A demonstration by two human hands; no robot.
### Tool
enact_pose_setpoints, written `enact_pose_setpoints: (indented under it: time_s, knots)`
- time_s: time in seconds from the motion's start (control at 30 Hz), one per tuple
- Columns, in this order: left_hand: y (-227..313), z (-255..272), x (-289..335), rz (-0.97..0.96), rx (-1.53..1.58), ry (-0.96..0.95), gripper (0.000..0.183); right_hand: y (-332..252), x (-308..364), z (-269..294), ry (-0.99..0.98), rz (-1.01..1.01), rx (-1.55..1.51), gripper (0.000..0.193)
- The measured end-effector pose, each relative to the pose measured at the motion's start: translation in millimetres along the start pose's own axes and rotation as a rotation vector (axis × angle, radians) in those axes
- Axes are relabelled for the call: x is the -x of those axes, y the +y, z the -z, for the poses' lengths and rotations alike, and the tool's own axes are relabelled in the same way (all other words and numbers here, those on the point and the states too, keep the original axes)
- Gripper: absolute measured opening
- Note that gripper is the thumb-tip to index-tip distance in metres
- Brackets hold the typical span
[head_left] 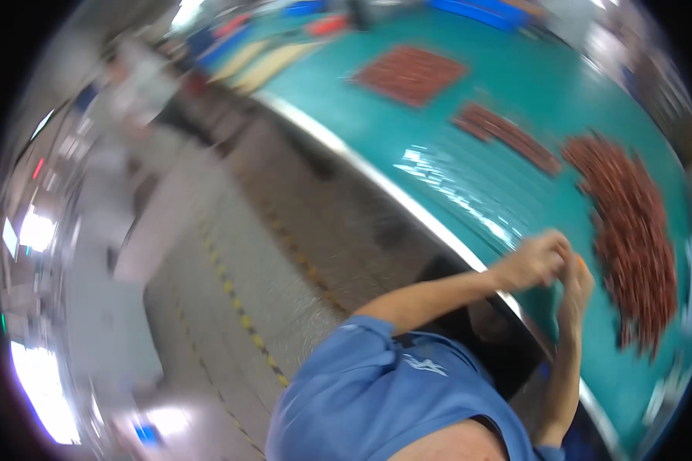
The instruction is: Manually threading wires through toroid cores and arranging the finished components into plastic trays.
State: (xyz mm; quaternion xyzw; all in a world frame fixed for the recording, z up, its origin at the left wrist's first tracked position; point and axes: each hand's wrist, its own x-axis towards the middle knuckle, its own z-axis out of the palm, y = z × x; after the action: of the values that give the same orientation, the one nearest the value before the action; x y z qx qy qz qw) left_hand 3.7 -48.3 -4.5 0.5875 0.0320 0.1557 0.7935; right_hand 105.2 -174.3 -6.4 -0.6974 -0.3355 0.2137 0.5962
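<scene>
Leaning over the teal counter (438,123), the person brings both hands together at its metal edge. The left hand (534,261) is curled closed and the right hand (575,290) meets it, pinching something small and orange (583,262); motion blur hides the grip. A heap of reddish-brown pieces (630,230) lies just beside them.

The teal-topped metal-edged table (469,177) lies right of the grey concrete floor (231,253). On it, a loose heap of reddish-brown small parts (630,230) lies right; a flat square reddish-brown mat of parts (410,73) lies far.
</scene>
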Motion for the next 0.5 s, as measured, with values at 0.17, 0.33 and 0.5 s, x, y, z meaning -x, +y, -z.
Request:
enact_pose_setpoints:
  time_s: [0.17, 0.33, 0.5]
  knots:
    - [2, 7, 8, -0.134, -0.179, 0.125, 0.017, -12, 14, -5, 0.107, 0.027, -0.105, 0.036]
    - [9, 9, 24, -0.238, -0.245, 0.117, 0.021, -12, 2, 12, -0.079, 0.001, -0.067, 0.037]
    - [-5, 16, 19, -0.027, 0.048, 0.067, 0.021, -23, -7, 2, -0.033, -0.029, 0.0, 0.033]
